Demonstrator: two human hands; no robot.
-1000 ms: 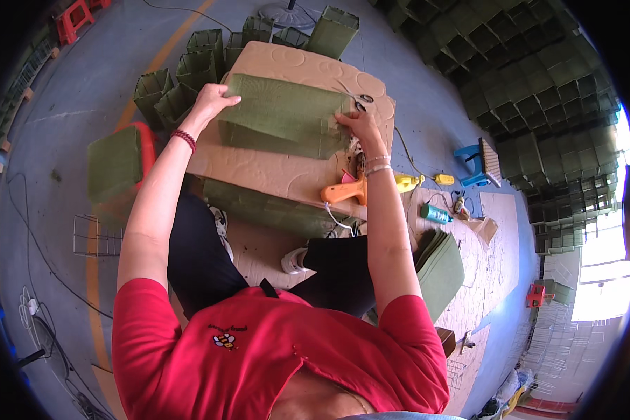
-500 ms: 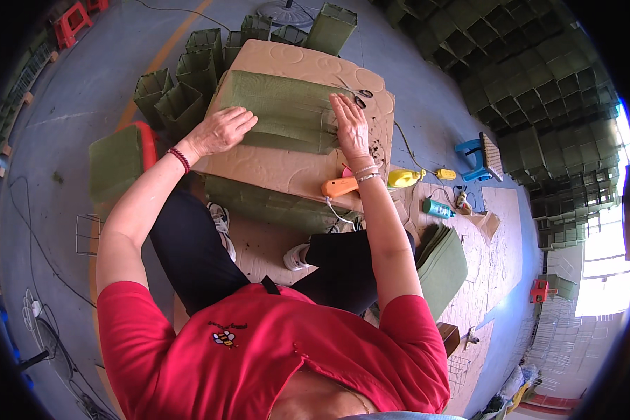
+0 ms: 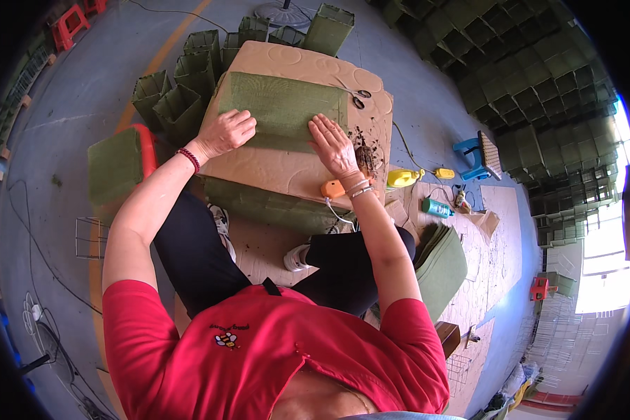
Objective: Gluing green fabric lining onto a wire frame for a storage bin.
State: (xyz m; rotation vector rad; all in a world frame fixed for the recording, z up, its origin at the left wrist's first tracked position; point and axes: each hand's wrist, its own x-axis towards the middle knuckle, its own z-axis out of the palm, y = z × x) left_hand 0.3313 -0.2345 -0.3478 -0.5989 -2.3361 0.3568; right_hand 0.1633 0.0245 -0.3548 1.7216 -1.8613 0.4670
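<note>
Both hands lie flat and open on a green felt sheet [image 3: 283, 108] spread over a cardboard-covered tabletop [image 3: 287, 171] in the upper middle of the frame. The left hand [image 3: 227, 133] presses the sheet's lower left edge with fingers curled slightly; the right hand [image 3: 332, 143] has its fingers spread wide on the lower right corner. Neither grips anything.

To do this well, it seems best to keep both palms down evenly and smooth outward so the sheet stays square and unwrinkled. Scissors [image 3: 357, 94] lie just past the sheet's right edge, and an orange tool [image 3: 332, 189] rests near the right wrist. Folded green boxes [image 3: 178, 87] stand at the upper left, a stack of green sheets [image 3: 441, 262] at lower right.
</note>
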